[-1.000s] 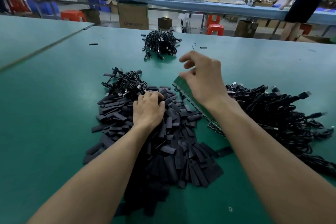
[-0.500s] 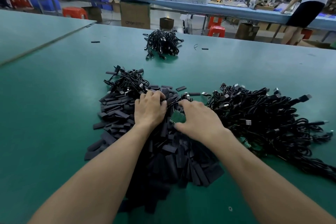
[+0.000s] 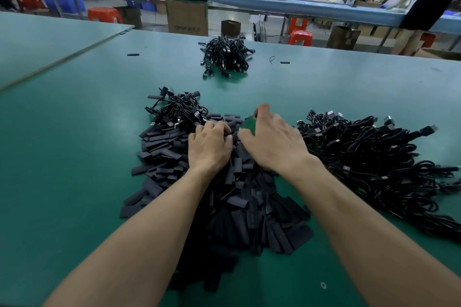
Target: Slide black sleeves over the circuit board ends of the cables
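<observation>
Black sleeves [image 3: 244,219] lie heaped on the green tabletop [image 3: 74,182] straight ahead of the person, closest of all the stock, so that one can be picked without reaching. The left hand [image 3: 209,147] rests on the far part of that heap with its fingers curled down among the sleeves. Whether they have pinched one I cannot tell, since the fingertips are buried.

Just beside it, the right hand [image 3: 272,142] is blurred, but thumb and forefinger look clamped on a small green circuit board [image 3: 250,123], held over the edge of the heap and close to the left hand. I judge this to be the moment of bringing board and sleeve together, with the sliding not yet done.

To the right sprawls the big tangle of cables [image 3: 374,154], probably the supply to be sleeved. A smaller bunch of cables [image 3: 179,112] touches the heap's far left edge. Farther off, well apart, sits a separate bundle [image 3: 225,57], perhaps set aside, with a stray sleeve [image 3: 285,62] near it. Beyond the tabletop stand a cardboard box [image 3: 187,17] and an orange stool [image 3: 300,37].
</observation>
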{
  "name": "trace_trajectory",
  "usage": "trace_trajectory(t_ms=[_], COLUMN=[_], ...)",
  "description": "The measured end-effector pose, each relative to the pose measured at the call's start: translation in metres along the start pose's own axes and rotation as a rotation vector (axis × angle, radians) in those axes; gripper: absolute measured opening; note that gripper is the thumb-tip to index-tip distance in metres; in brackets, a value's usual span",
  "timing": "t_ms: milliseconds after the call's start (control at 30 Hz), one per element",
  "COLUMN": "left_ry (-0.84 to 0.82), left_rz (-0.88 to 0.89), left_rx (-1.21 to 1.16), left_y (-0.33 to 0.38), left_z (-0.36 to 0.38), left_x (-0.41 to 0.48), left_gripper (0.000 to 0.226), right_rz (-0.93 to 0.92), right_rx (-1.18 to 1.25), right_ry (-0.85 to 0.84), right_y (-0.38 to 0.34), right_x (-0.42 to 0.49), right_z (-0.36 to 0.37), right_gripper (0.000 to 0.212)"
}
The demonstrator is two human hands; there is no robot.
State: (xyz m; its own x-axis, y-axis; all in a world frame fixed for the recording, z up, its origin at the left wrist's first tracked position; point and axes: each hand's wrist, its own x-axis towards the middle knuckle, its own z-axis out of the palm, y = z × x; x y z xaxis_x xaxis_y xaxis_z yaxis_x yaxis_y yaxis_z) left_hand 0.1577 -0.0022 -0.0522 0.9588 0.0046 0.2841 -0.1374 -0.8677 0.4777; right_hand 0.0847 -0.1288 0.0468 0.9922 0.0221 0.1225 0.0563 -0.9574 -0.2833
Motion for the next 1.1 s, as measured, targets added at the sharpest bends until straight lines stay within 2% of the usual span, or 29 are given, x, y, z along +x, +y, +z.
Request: trace_trajectory(t_ms=[100,200,267,333,400,467,533,633,700,767,900,1000,1100], left_ry=[0.002,0.006,0.008,-0.014,-0.035,-0.03,-0.037,-0.055,-0.061,-0.07,-0.065,-0.067,-0.065], left_rz=[0.001,0.0,-0.004,-0.018,-0.014,-0.006,-0.01,-0.032,-0.05,-0.038,0.005,0.007,-0.01], left_rx=[0.006,0.015,0.019,0.06,0.14,0.154,0.158,0.183,0.15,0.095,0.029,0.004,-0.065], left_y=[0.001,0.002,0.002,0.002,0.002,0.001,-0.001,0.0,0.0,-0.002,0.0,0.001,0.002], left_z=[0.0,-0.001,-0.002,-0.003,-0.002,-0.001,0.0,0.001,-0.001,-0.002,-0.005,-0.003,-0.005], left_x=[-0.001,-0.001,-0.001,-0.001,-0.001,-0.002,-0.003,-0.002,0.0,0.002,0.002,0.001,0.003], left_gripper=[0.019,0.019,0.02,0.025,0.033,0.035,0.037,0.042,0.042,0.037,0.024,0.017,0.01], right_rz=[-0.08,-0.204,-0.29,-0.334,-0.32,-0.213,-0.067,0.093,0.114,0.072,-0.079,-0.26,-0.357], right_rx=[0.089,0.158,0.138,0.101,0.076,0.022,-0.005,-0.066,-0.066,0.001,0.058,0.124,0.131], right_ry=[0.205,0.497,0.605,0.557,0.401,0.211,0.069,-0.071,-0.083,0.023,0.433,0.677,0.76], right_y=[-0.001,-0.002,-0.003,-0.004,-0.004,-0.003,-0.001,0.004,0.006,0.006,-0.008,-0.029,-0.044], right_x=[0.009,0.019,0.023,0.025,0.025,0.025,0.023,0.019,0.016,0.014,0.02,0.027,0.035], right_z=[-0.013,-0.024,-0.028,-0.027,-0.025,-0.028,-0.034,-0.043,-0.044,-0.044,-0.053,-0.068,-0.08], right_gripper=[0.051,0.042,0.04,0.038,0.032,0.028,0.033,0.032,0.029,0.023,0.029,0.031,0.029])
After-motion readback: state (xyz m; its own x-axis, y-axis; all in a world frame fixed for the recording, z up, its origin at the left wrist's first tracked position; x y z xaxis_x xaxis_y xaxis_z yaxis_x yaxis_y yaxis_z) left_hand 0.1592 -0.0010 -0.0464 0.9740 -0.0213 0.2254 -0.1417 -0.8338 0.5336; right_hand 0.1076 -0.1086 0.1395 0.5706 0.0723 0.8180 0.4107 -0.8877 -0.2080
